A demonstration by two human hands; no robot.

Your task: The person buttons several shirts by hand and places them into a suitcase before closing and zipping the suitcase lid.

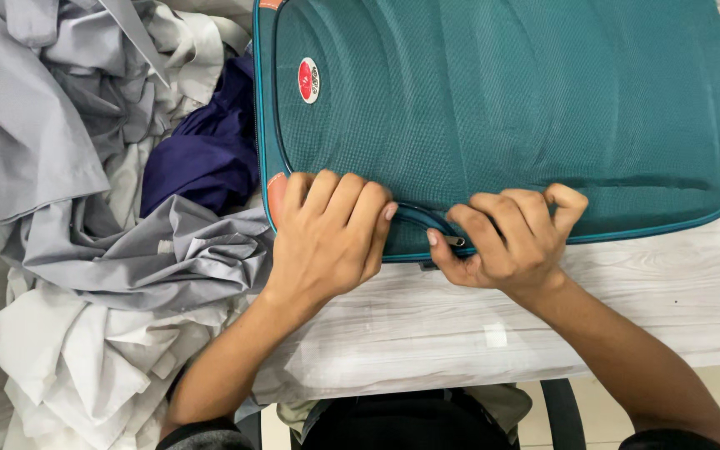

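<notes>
- Teal soft-shell suitcase (510, 117) lying flat on pale wood-grain table (643, 308), long axis running L–R across view.
- R hand (506, 242): thumb and forefinger pressed together, pinching small metal zipper pull (455, 242) at near edge of case.
- L hand (327, 237): fingers curled, pressing down on near-L corner of case, just L of the pinch; not gripping anything.
- Zip seam running R from the pinch along near edge, and curving L under the L hand.
- Both hands close together; R hand on the pull itself, L hand just beside.
- L of both hands: heap of grey and white shirts (102, 250), w/ dark purple garment (206, 150) touching case's L side.
</notes>
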